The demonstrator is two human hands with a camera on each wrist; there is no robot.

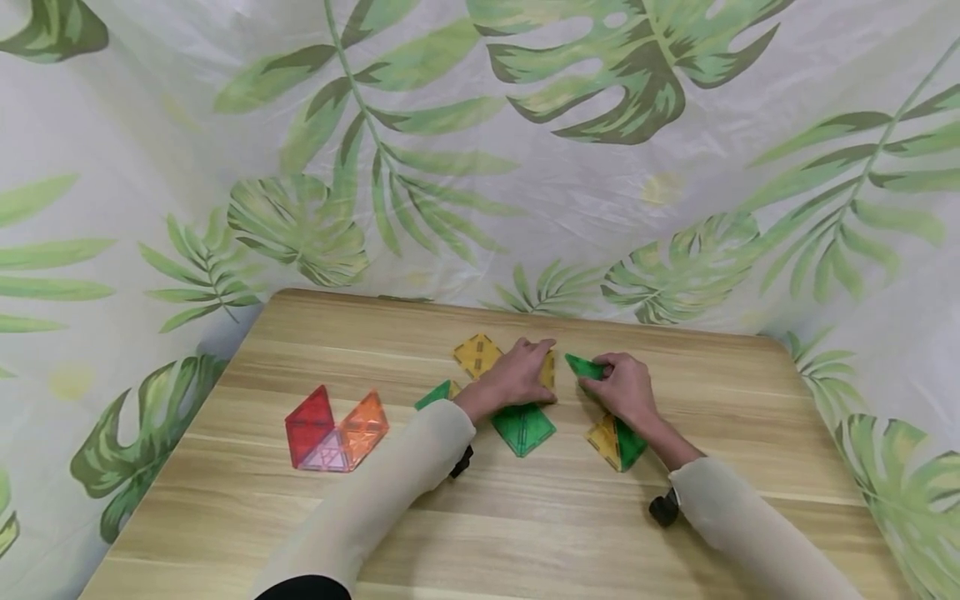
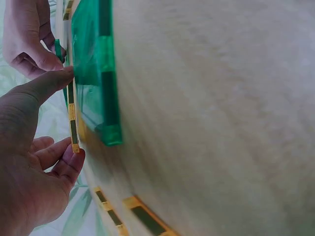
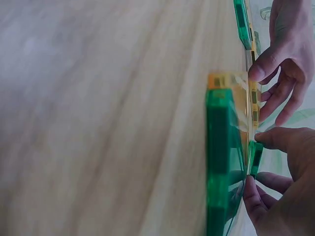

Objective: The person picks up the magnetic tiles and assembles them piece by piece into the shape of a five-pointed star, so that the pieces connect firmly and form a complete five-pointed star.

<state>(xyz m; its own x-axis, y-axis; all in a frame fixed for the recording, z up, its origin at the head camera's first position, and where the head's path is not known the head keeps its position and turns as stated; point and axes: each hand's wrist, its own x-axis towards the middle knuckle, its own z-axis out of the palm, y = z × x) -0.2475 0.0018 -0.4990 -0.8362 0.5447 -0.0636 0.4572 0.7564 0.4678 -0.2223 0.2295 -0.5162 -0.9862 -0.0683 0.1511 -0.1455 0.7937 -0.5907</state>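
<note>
My left hand [image 1: 513,379] spans a yellow magnetic tile [image 1: 549,371], thumb on one edge and fingers on the other. In the left wrist view the same yellow tile [image 2: 72,118] appears edge-on between thumb and fingertips. Just to the right, my right hand [image 1: 628,390] pinches a green triangular tile [image 1: 581,367] close over the table; the right wrist view has this green tile [image 3: 255,157] between thumb and fingers. Two green triangles forming a square [image 1: 523,429] lie below my left hand. A yellow triangle [image 1: 603,439] and a green triangle [image 1: 630,446] lie together below my right hand.
Another yellow tile [image 1: 474,353] lies left of my left hand, with a green tile [image 1: 433,394] partly behind the sleeve. Further left, a red tile [image 1: 311,421], an orange tile [image 1: 364,425] and a pale pink triangle [image 1: 326,454] lie joined on the wooden table [image 1: 540,517].
</note>
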